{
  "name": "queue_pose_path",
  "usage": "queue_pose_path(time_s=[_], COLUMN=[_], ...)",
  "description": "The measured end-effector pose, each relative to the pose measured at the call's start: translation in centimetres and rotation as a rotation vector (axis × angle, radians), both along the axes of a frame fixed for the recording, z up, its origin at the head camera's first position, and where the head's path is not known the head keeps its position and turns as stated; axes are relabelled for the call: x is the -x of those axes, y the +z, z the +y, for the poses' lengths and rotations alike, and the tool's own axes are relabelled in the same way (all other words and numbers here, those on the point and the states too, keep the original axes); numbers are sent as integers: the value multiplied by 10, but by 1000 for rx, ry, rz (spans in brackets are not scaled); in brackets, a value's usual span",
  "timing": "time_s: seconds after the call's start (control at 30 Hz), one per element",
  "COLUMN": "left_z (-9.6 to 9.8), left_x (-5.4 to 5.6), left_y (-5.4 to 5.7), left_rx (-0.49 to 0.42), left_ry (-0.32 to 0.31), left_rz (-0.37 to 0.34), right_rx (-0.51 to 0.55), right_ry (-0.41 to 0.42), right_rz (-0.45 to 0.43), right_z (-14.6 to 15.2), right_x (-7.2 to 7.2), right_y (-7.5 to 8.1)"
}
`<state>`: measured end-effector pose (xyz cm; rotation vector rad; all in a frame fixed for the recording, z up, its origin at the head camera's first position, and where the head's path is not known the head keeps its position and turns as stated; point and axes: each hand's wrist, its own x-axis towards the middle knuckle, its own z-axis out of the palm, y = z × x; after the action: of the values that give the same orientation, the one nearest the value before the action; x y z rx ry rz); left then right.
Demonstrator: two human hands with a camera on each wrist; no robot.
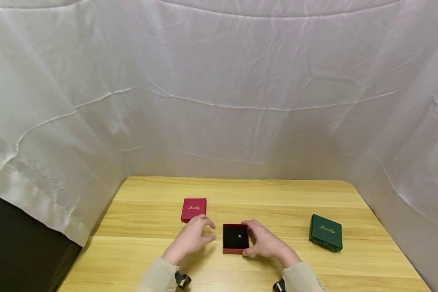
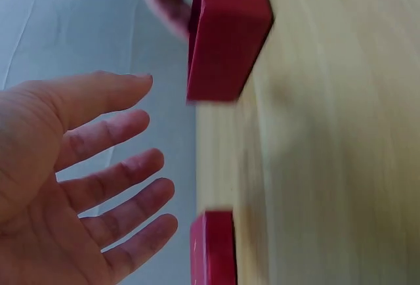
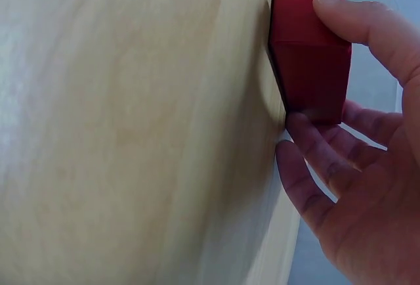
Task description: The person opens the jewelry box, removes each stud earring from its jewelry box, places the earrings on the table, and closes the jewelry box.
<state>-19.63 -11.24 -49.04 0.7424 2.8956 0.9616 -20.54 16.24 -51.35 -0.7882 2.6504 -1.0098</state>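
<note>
A lidless red jewelry box (image 1: 235, 251) with a black lining stands on the table, and a small silvery star-shaped piece (image 1: 239, 236) lies on the lining. My right hand (image 1: 265, 240) grips the box at its right side; in the right wrist view the thumb (image 3: 357, 21) presses the near face and fingertips touch the far end. To the left of the box, my left hand (image 1: 192, 237) hovers apart from it with fingers spread and nothing in them. Just beyond that hand is a red square jewelry lid (image 1: 194, 209) with gold lettering, its near edge partly covered by the fingers.
On the right of the wooden table (image 1: 263, 194) sits a green jewelry case (image 1: 326, 232) with gold lettering. Pale cloth (image 1: 219, 134) hangs behind the table and along both sides.
</note>
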Motion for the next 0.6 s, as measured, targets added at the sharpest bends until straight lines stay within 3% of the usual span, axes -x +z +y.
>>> queue_pose_path(time_s=[0.2, 0.6], left_z=[26, 49], left_x=[2, 9], left_y=[-2, -13], left_rx=[17, 76], left_ry=[-35, -42], left_rz=[-3, -4], right_rx=[8, -8], right_ry=[5, 6], right_rz=[-6, -5], right_z=[0, 2], right_x=[0, 3], right_y=[0, -2])
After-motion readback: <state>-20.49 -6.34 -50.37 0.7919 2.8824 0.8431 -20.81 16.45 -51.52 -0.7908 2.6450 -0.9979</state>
